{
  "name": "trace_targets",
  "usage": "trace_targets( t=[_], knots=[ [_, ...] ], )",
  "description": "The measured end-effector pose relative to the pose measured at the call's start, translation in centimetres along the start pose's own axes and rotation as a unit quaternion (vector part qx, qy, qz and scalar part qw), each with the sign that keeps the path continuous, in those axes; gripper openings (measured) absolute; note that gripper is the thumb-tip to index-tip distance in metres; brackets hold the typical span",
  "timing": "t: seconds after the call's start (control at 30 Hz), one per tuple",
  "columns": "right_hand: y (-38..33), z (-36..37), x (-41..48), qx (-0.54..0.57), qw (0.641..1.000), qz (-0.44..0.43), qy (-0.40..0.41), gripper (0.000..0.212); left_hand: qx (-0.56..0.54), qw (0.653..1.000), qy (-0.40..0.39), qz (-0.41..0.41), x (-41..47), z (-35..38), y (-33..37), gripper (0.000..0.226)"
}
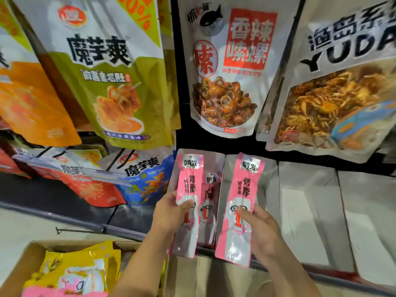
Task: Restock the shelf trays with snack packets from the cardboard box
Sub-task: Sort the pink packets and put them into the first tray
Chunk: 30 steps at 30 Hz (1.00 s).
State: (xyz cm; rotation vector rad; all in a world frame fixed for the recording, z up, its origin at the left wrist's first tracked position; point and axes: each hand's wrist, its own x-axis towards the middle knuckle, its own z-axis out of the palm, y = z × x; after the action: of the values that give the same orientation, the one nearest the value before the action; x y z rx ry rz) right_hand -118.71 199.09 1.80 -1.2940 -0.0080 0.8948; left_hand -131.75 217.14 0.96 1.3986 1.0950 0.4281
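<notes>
My left hand (171,213) grips a long pink snack packet (188,189), held upright over the leftmost shelf tray (220,168). Another pink packet (209,202) lies in that tray behind it. A second long pink packet (242,194) is pinched in my right hand (260,230), thumb on its front, over the neighbouring tray (270,179). The cardboard box (27,256) sits at the bottom left with yellow packets (85,266) and pink ones inside.
Large snack bags hang above: a green one (111,82), a white snail one (227,71) and a crab one (334,93). Orange and blue bags (147,181) lie on the shelf at left. Grey trays (364,206) continue to the right.
</notes>
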Motion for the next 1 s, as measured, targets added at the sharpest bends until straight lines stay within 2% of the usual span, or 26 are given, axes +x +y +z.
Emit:
trace_targets(
  t=[0.27,0.77,0.87,1.0],
  knots=[
    [-0.4,-0.9,1.8,0.031,0.999,-0.014,0.0,0.026,0.005,1.0,-0.001,0.009,2.4,2.4,0.0,0.015],
    [0.3,-1.3,3.5,0.042,0.999,0.009,0.021,0.027,-0.01,0.998,-0.008,-0.058,4.5,5.4,-1.8,0.022],
    [0.3,-1.4,3.7,0.041,0.999,0.006,0.023,0.026,0.032,0.998,-0.017,-0.053,4.5,6.0,-2.6,0.029],
    [0.3,-1.6,4.0,0.043,0.999,0.003,0.027,0.026,0.106,0.994,-0.017,-0.037,4.9,6.7,-4.3,0.026]
  ],
)
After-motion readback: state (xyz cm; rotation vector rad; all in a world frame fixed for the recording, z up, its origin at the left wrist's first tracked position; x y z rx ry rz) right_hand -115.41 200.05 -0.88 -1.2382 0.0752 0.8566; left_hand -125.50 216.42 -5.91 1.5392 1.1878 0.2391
